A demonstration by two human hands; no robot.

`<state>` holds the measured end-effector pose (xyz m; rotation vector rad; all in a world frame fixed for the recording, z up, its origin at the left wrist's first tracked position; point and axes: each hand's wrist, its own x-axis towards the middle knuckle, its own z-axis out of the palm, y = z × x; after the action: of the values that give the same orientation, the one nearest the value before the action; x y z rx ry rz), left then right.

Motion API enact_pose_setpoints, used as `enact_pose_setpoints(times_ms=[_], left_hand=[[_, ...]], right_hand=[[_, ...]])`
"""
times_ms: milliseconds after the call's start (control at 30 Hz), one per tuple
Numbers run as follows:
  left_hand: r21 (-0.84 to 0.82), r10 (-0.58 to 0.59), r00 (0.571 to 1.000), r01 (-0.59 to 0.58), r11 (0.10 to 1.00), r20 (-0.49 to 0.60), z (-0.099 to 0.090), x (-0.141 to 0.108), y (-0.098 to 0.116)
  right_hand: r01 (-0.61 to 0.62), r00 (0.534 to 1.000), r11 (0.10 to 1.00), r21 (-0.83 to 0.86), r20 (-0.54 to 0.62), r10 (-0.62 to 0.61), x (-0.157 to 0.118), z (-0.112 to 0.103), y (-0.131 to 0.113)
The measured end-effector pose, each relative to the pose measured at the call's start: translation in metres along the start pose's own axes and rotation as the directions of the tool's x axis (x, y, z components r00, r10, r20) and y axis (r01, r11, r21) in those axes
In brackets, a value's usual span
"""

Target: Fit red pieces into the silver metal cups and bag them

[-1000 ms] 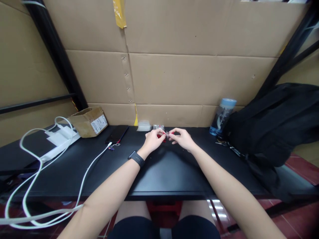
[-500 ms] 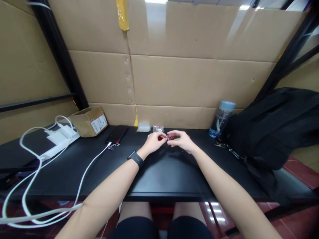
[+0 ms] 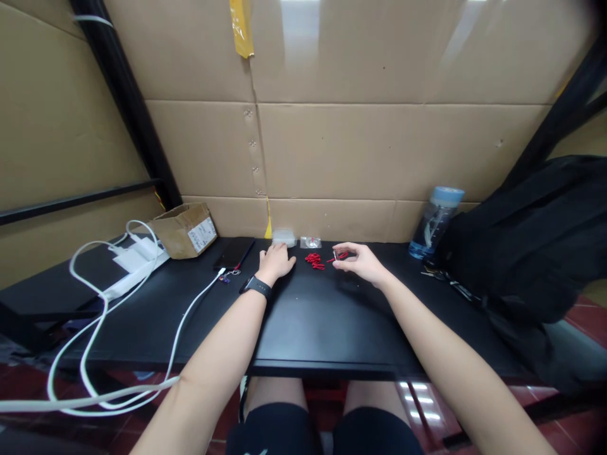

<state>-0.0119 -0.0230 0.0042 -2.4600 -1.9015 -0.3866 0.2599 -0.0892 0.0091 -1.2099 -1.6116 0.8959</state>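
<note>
My left hand (image 3: 275, 262), with a dark watch on the wrist, reaches to the small clear plastic box (image 3: 284, 235) at the back of the table. Its fingers are stretched out and apart; whether they touch the box I cannot tell. Between the thumb and fingers of my right hand (image 3: 359, 261) is a small silvery piece (image 3: 334, 254), its kind too small to make out. Red cord (image 3: 343, 256) shows beside it, partly behind the fingers. A bunched red cord (image 3: 313, 260) lies on the table between my hands. Behind it is a small clear plastic bag (image 3: 311, 242).
The black table (image 3: 322, 322) backs onto a cardboard wall (image 3: 332, 151). On the left are an open cardboard box (image 3: 183, 234), a dark phone (image 3: 234, 253), a white power strip (image 3: 137, 268) and looped white cables (image 3: 102, 322). A water bottle (image 3: 434, 224) and black backpack (image 3: 526, 240) stand right.
My left hand has left the silvery piece and moved left to the clear plastic box, uncovering the bunched red cord. My right hand still pinches the piece. The view has shifted slightly.
</note>
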Motion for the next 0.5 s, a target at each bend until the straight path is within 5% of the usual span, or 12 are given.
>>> enact_pose_setpoints(times_ms=[233, 367, 500], left_hand=[[0.014, 0.054, 0.966, -0.053, 0.999, -0.254, -0.009, -0.004, 0.002], [-0.075, 0.074, 0.854, -0.131, 0.989, -0.514, -0.029, -0.008, 0.004], [-0.135, 0.178, 0.733, -0.347, 0.928, -0.656, -0.042, -0.014, 0.015]], right_hand=[[0.019, 1.0, 0.998, 0.055, -0.001, -0.019, -0.001, 0.0, -0.004], [0.034, 0.998, 0.994, 0.102, -0.048, -0.029, 0.0, -0.005, -0.004], [0.064, 0.992, 0.99, 0.124, -0.118, -0.049, 0.0, -0.016, -0.005]])
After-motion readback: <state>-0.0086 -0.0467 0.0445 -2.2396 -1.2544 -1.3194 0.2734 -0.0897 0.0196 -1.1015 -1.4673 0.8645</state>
